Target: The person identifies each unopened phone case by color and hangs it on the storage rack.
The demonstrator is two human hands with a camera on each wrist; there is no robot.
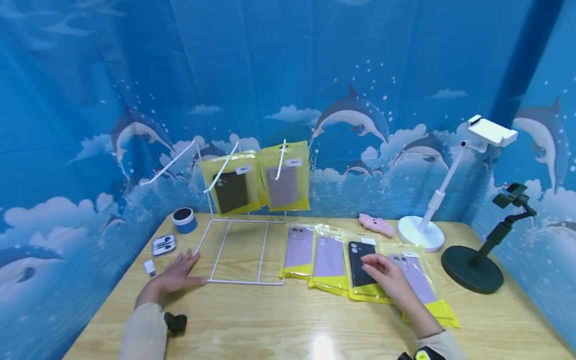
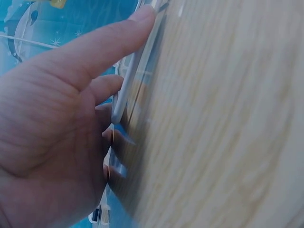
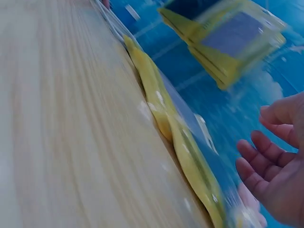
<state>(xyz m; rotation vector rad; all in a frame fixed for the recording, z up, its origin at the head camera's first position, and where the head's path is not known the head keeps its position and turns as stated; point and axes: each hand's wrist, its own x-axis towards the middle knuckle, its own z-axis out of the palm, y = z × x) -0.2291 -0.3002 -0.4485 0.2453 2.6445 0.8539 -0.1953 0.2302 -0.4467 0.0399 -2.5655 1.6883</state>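
A white wire display rack (image 1: 238, 250) stands on the wooden table (image 1: 288, 325), with two yellow-packaged phone cases (image 1: 256, 182) hanging from its hooks. My left hand (image 1: 177, 274) lies flat on the table with straight fingers touching the rack's base wire (image 2: 124, 90). Several packaged phone cases lie in a row to the right. My right hand (image 1: 384, 275) hovers with relaxed fingers over the dark case package (image 1: 362, 270), next to a purple case package (image 1: 420, 282). In the right wrist view the hand (image 3: 273, 175) is above the yellow packages (image 3: 175, 137), holding nothing.
A blue round speaker (image 1: 184, 220), white earbuds (image 1: 163, 245) and a small white adapter (image 1: 149, 267) sit at the left. A pink case (image 1: 375, 225), a white phone stand (image 1: 420, 232) and a black stand (image 1: 472, 270) are at the right.
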